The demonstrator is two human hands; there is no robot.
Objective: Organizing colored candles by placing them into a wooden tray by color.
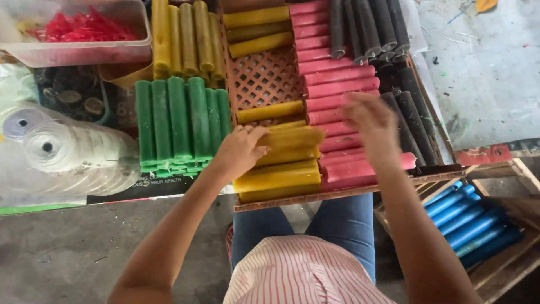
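Striped shirt (pixel 304 273), blue jeans (pixel 343 222): nearest. Left hand (pixel 241 151): closed on yellow candle (pixel 292 138) atop the yellow stack in orange crate (pixel 264 79). Right hand (pixel 368 121): blurred, fingers spread, over pink candles (pixel 337 84). Green candles (pixel 180 121): left of crate. Blue candles (pixel 469 222): lower right.

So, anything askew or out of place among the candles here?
One yellow candle lies alone on bare crate lattice, apart from the yellow stack the left hand touches. The rest sit in tidy colour rows.
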